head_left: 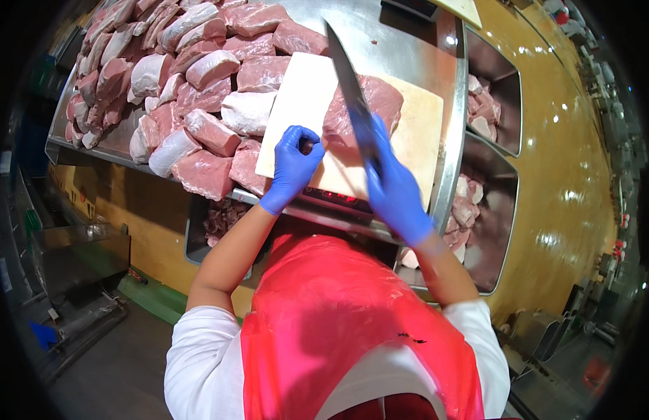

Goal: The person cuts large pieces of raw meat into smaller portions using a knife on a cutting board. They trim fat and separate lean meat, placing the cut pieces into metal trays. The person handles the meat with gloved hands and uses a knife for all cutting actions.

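Note:
My right hand (396,189), in a blue glove, is wrapped round the handle of a long knife (349,84). The blade points away and to the left, passing over a boneless chunk of raw meat (382,103). This chunk rests on a white cutting board (305,80). At the board's near left edge, my blue-gloved left hand (296,166) is closed, with thumb and forefinger curled into a ring. Something dark reddish shows inside that ring, but I cannot make out what it is.
Many raw meat chunks (205,129) crowd the steel table to the left. Metal tubs of cut meat stand at right, one far (503,77) and one near (496,231). Another tub (193,234) sits below the table's left front. Red lit digits (338,197) show below the board.

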The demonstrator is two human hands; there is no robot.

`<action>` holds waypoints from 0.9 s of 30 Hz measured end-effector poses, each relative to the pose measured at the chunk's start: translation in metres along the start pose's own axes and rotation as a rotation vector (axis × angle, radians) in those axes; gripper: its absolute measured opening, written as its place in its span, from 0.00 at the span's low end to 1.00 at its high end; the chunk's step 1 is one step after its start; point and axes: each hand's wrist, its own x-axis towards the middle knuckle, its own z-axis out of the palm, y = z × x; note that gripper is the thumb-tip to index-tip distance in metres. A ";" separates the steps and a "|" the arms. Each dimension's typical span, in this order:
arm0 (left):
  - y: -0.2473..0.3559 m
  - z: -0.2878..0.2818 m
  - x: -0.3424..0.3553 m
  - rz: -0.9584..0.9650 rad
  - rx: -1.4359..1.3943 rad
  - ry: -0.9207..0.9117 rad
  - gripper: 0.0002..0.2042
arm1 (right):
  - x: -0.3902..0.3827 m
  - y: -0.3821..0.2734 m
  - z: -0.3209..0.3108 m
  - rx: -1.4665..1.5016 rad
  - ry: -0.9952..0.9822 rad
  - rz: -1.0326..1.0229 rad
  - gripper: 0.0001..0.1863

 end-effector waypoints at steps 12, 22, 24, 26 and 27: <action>0.005 -0.027 -0.014 -0.080 -0.238 -0.306 0.10 | -0.064 0.015 0.015 -0.650 -0.313 -0.007 0.44; -0.054 -0.219 -0.129 -0.111 0.461 0.193 0.07 | 0.018 0.036 -0.005 -0.002 0.005 0.151 0.35; -0.123 -0.246 -0.181 -0.405 0.737 0.046 0.09 | 0.041 0.061 -0.026 0.352 0.029 0.426 0.30; -0.088 -0.196 -0.140 -0.152 0.658 0.144 0.09 | 0.058 0.090 -0.022 0.511 0.159 0.409 0.23; -0.044 -0.168 -0.109 -0.063 0.541 0.073 0.10 | 0.051 0.096 -0.013 0.621 0.249 0.437 0.23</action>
